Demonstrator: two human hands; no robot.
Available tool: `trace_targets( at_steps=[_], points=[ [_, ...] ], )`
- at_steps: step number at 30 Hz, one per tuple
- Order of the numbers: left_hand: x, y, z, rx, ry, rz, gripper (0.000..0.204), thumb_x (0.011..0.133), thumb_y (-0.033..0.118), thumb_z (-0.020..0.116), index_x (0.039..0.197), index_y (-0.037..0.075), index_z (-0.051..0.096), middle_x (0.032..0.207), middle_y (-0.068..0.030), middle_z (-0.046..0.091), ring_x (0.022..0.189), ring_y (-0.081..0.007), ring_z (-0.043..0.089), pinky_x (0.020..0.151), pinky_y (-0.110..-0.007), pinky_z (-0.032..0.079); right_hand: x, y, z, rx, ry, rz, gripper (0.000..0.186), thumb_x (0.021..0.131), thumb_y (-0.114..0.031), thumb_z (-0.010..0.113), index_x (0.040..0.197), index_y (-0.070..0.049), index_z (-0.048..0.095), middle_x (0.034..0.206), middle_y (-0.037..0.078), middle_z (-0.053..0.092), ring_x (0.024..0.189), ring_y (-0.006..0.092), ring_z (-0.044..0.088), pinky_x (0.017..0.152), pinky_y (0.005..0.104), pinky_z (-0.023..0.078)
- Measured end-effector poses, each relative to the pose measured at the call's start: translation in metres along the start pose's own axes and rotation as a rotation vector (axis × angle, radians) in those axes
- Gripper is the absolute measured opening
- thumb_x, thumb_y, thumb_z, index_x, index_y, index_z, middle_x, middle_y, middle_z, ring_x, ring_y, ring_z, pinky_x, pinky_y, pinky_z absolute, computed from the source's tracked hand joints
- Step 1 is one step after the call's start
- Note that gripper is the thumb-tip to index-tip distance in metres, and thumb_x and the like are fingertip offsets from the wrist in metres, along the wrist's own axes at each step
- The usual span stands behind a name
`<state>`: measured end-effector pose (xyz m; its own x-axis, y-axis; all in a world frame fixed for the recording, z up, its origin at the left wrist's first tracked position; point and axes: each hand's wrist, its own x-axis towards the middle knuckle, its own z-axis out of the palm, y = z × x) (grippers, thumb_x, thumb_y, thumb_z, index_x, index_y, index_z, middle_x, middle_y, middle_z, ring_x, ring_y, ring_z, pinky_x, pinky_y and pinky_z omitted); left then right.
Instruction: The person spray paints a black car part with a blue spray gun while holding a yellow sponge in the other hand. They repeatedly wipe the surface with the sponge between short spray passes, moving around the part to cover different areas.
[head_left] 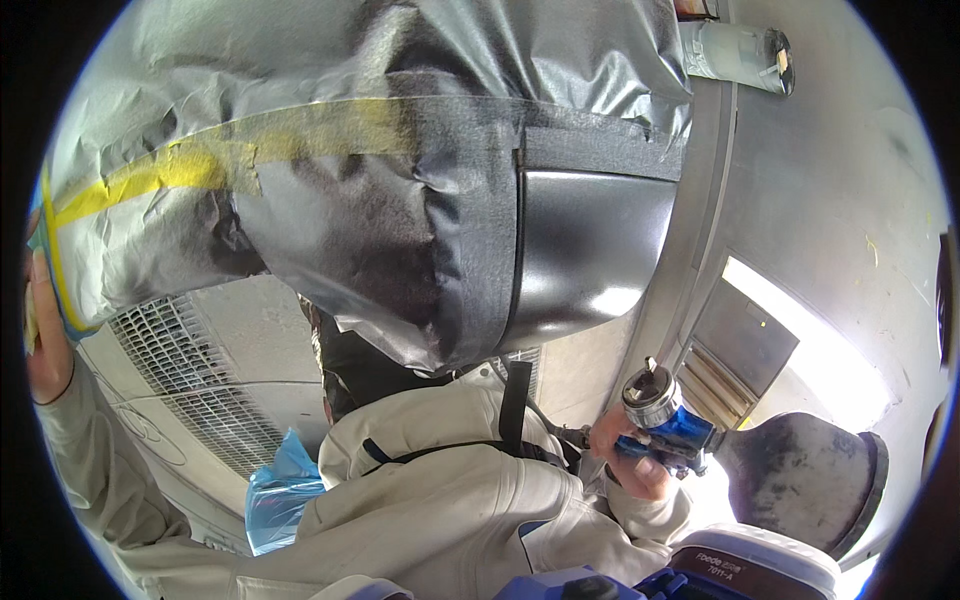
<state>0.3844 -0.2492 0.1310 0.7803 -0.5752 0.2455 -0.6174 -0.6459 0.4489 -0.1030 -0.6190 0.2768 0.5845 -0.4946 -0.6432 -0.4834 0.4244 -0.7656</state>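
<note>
My right hand, at the lower right, is closed round the blue body of a spray gun with a silver front cap. A large paint-smeared cup with a dark rim is attached to the gun. At the far left edge my left hand is beside the masked work's edge. Its fingers look bent round something pale yellow, partly cut off by the picture's rim. Ahead, a glossy dark silver panel shows between silver-coated masking film and strips of tape. Yellow tape crosses the film.
A metal floor grating lies below the work at left. Blue plastic film hangs beside my pale work suit. A wrapped cylinder juts out at the upper right, near a bright light strip and grey wall.
</note>
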Motion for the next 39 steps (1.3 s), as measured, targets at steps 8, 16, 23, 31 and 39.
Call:
trace_targets(
  at_steps=[8, 16, 23, 31, 39],
  points=[
    [0.004, -0.011, -0.027, -0.020, -0.227, 0.139, 0.032, 0.109, 0.005, 0.055, 0.139, -0.003, 0.061, 0.087, -0.0005, 0.057, 0.075, -0.0076, 0.048, 0.068, -0.022, 0.038, 0.003, 0.002, 0.005, 0.063, 0.069, 0.013, 0.061, 0.081, -0.041, 0.081, 0.118, 0.004, 0.062, 0.082, 0.010, 0.062, 0.066, 0.0175, 0.053, 0.062, 0.0326, 0.041],
    [0.010, 0.002, -0.030, -0.118, -0.207, 0.016, 0.032, 0.107, 0.000, 0.055, 0.138, -0.003, 0.064, 0.087, 0.0025, 0.052, 0.077, -0.0050, 0.043, 0.071, -0.020, 0.035, 0.009, 0.030, -0.006, 0.161, 0.186, -0.054, 0.058, 0.085, -0.041, 0.081, 0.119, 0.000, 0.059, 0.079, 0.015, 0.063, 0.059, 0.0203, 0.057, 0.060, 0.0356, 0.052],
    [0.016, 0.017, -0.030, -0.082, -0.181, 0.039, 0.032, 0.103, -0.003, 0.056, 0.133, -0.004, 0.066, 0.085, 0.0030, 0.050, 0.076, -0.0056, 0.042, 0.070, -0.021, 0.035, 0.015, 0.034, -0.012, 0.272, 0.237, -0.058, 0.077, 0.087, -0.039, 0.080, 0.137, 0.012, 0.051, 0.119, 0.025, 0.066, 0.056, 0.0144, 0.056, 0.055, 0.0326, 0.052],
    [0.019, 0.029, -0.029, -0.082, -0.134, 0.035, 0.031, 0.101, -0.004, 0.056, 0.130, -0.004, 0.068, 0.084, 0.0030, 0.051, 0.075, -0.0059, 0.042, 0.069, -0.021, 0.035, 0.023, 0.047, -0.019, 0.375, 0.193, -0.045, 0.080, 0.088, -0.038, 0.078, 0.152, 0.001, 0.049, 0.133, 0.024, 0.065, 0.064, 0.0114, 0.054, 0.067, 0.0315, 0.049],
    [0.020, 0.032, -0.026, -0.082, -0.136, 0.046, 0.030, 0.101, -0.003, 0.057, 0.130, -0.004, 0.068, 0.083, 0.0030, 0.050, 0.074, -0.0066, 0.042, 0.069, -0.021, 0.035, 0.023, 0.049, -0.018, 0.369, 0.183, -0.028, 0.080, 0.087, -0.037, 0.080, 0.151, 0.001, 0.050, 0.133, 0.023, 0.065, 0.062, 0.0116, 0.054, 0.066, 0.0320, 0.050]
  ],
)
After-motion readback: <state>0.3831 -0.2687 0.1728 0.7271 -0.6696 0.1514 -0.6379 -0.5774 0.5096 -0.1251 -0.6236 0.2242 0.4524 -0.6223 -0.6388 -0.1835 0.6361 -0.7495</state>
